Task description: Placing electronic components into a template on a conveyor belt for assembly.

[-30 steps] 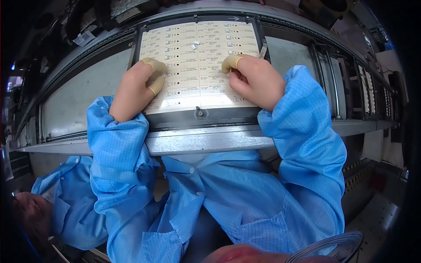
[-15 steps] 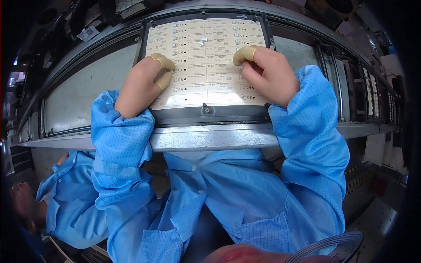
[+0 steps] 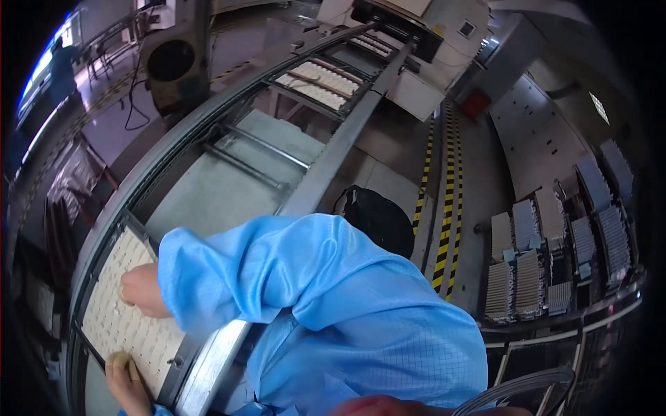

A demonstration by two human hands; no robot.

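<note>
A cream-white panel [image 3: 149,341] with rows of small dark markings sits in a black frame [image 3: 78,315] on the conveyor at the lower left. Over its middle is my right hand [image 3: 146,290], fingers curled in against the surface; whatever they pinch is hidden. Tiny pale parts lie on the panel close to those fingertips, too small to name. My left hand [image 3: 126,380] rests at the panel's near left corner, its fingers in yellowish finger cots, bent and close together. I cannot make out anything between them. Blue sleeves cover both arms.
The conveyor's metal rail [image 3: 333,152] runs away to the upper right, where another framed panel [image 3: 319,83] lies between the rails. A black rounded object [image 3: 380,218] stands beside the rail. Black-and-yellow floor tape [image 3: 447,229] and racks of stacked strips [image 3: 527,263] are at right.
The view has swung to the right, so the panel and both hands now appear at the lower left. Both hands stay at the panel, with the right still curled over it.
</note>
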